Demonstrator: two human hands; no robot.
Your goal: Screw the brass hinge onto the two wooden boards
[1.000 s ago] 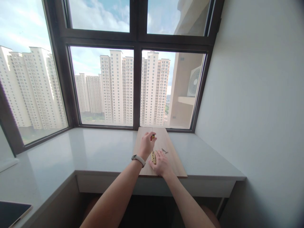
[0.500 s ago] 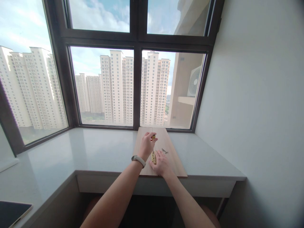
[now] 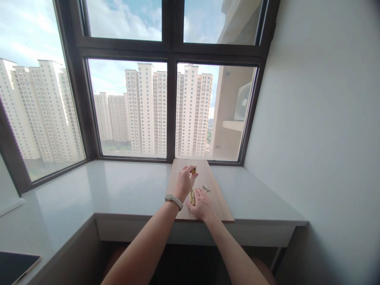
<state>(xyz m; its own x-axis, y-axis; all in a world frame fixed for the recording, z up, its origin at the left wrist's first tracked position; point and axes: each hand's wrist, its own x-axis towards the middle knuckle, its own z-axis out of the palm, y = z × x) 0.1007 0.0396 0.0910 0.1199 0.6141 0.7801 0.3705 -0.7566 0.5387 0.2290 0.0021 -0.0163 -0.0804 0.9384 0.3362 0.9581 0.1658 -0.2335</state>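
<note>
My left hand [image 3: 184, 183], with a pale-strapped watch [image 3: 173, 200] on its wrist, pinches the yellow and black handle of a screwdriver [image 3: 194, 172]. Its thin shaft runs down to a brass-coloured hinge [image 3: 192, 198] lying on a wooden board [image 3: 220, 209]. Whether the tip sits in a screw is too small to tell. My right hand [image 3: 202, 204] presses the hinge against the board, thumb on its near left side and fingers over its right edge, covering part of it. Just beyond those fingers lie a few small dark screws [image 3: 206, 189].
The board rests on a white windowsill counter [image 3: 133, 190], its far end by the dark window frame [image 3: 170, 111]. A white wall [image 3: 320, 118] rises on the right. At the lower left corner lies a dark flat device [image 3: 18, 267].
My left hand and the screwdriver handle have shifted slightly to the right, the handle leaning a little more. My right hand and the hinge have stayed in place.
</note>
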